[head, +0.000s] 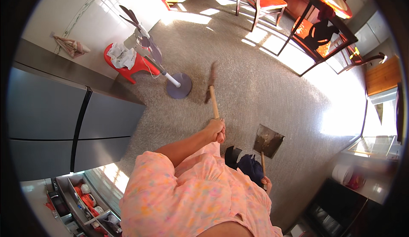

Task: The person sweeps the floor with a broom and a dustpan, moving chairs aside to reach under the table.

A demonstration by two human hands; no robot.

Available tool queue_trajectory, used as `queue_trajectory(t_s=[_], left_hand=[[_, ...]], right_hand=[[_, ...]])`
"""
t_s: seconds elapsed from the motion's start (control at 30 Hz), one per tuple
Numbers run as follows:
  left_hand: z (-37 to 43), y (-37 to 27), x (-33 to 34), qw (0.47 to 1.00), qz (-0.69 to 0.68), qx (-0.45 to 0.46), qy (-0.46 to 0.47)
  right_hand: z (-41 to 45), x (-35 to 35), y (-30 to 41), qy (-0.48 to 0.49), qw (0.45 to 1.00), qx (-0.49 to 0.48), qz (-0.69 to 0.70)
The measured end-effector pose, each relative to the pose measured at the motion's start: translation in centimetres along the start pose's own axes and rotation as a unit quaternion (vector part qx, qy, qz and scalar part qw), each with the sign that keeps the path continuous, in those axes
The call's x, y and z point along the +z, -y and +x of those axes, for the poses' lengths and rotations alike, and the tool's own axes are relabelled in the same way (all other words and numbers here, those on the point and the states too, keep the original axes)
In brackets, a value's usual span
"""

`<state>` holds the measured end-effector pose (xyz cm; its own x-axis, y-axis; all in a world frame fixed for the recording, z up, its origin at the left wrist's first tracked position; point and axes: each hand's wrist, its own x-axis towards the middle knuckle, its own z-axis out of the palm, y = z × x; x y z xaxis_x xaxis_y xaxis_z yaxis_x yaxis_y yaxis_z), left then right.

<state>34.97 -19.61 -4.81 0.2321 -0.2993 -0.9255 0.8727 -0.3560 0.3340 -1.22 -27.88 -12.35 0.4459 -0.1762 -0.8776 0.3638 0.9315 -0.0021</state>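
My left hand [216, 130] is wrapped around the light wooden handle [214, 103] of a broom, out in front of my body. The broom's brown head [212, 77] is blurred and lies low over the speckled floor. At my right side, my right hand [267, 184] grips the thin stick of a long-handled dustpan, partly hidden by my clothing. The dustpan's flat metal pan [268, 140] rests on the floor with some brownish debris on it. A dark blue cloth item [250, 169] shows between my body and the dustpan stick.
A pedestal fan [179, 85] stands ahead to the left, by a red plastic stool [127, 72] with a white bag [121, 55]. Wooden chairs [270, 5] and a table [343, 8] are at upper right. A grey cabinet [44, 106] and an open drawer unit [72, 198] line the left.
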Motion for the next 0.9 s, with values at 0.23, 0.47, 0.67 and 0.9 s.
queue_trajectory(t_s=[0.23,0.47,0.67,0.9], left_hand=[[15.2,-4.5,-1.4,0.993,-0.101,-0.016,-0.053],[16.8,-12.2,2.4,0.988,-0.078,-0.072,0.112],[14.7,-23.3,-1.8,0.963,-0.139,-0.145,0.179],[13.7,-26.8,-1.0,0.999,-0.020,0.014,0.044]], right_hand=[[4.9,5.7,3.2,0.012,0.994,-0.067,-0.087],[9.0,18.8,4.5,0.010,0.999,0.022,-0.036],[13.9,26.6,6.5,0.020,0.994,0.012,-0.103],[19.9,36.2,8.9,0.051,0.988,0.063,-0.131]])
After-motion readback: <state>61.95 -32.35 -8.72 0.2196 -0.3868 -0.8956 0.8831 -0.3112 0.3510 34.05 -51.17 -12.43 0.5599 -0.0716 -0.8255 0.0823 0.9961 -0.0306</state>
